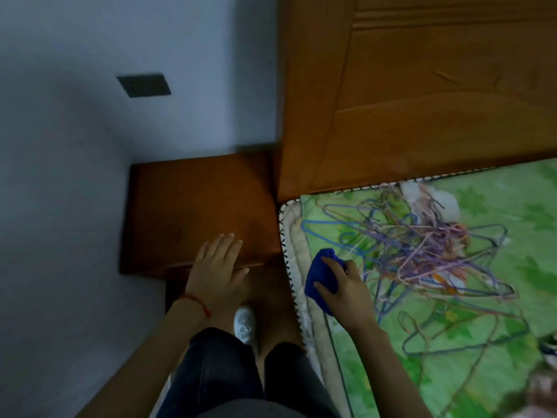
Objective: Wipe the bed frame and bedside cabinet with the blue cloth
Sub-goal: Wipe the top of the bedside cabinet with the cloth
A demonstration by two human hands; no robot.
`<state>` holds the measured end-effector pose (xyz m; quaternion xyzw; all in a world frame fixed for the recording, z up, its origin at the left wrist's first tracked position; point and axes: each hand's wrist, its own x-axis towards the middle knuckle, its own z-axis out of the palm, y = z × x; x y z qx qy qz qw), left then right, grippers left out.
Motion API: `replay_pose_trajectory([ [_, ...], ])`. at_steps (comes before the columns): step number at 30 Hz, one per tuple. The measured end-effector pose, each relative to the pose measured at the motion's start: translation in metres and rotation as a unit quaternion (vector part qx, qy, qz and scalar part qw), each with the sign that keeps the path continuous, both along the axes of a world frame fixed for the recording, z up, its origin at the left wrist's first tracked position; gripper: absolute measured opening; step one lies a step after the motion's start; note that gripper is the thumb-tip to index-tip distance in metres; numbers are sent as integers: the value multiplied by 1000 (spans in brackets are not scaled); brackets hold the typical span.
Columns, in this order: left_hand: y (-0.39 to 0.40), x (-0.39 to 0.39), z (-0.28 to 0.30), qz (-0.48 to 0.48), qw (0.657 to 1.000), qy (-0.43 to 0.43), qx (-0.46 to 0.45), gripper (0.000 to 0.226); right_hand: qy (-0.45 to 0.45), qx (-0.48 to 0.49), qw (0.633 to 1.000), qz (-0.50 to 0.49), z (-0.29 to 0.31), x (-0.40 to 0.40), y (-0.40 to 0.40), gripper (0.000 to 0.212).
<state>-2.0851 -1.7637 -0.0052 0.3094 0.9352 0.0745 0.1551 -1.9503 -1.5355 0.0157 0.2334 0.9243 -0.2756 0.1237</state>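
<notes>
1. Blue cloth is soft and bunched into a lump, and it sits in the right hand above the near edge of the bed.
2. That hand's fingers curl round the cloth and squeeze it, with the thumb along its lower side.
3. Below the cloth is the mattress. Its side is pale and padded, with a dark stitched line along the edge.
4. A green sheet with a leaf pattern covers the top of the mattress.
5. On the sheet, just beside the right hand, lies a messy pile of thin wire hangers. They are blue, purple and pink, all bent and tangled together.
6. The left hand is flat with straight fingers spread a little. It lies over the front edge of the bedside cabinet, but I cannot tell if it presses down.
7. A thin red string goes round the left wrist.
8. The cabinet is brown wood with a smooth, flat, square top. It stands in the corner, between the pale wall and the bed.
9. The bed frame is the same shiny brown wood. Its tall headboard has a curved panel and straight grooves.
10. A dark square plate is set on the wall above the cabinet.
11. Low down, dark trousers and a white shoe stand on the brown floor.
</notes>
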Motion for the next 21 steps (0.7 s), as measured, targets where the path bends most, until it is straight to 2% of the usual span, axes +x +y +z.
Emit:
replay_pose_trajectory([
  [6, -16, -52, -30, 41, 998, -44, -14, 72, -31, 6, 998, 60, -36, -87, 1, 53],
  [13, -18, -90, -97, 59, 991, -102, -68, 74, -71, -7, 993, 97, -115, -157, 7, 51],
  [16, -17, -104, -128, 53, 989, -121, -73, 72, -78, -9, 994, 79, -152, -175, 4, 51],
  [21, -12, -133, -199, 21, 993, -88, -71, 70, -69, -26, 997, 25, -220, -197, -12, 51],
])
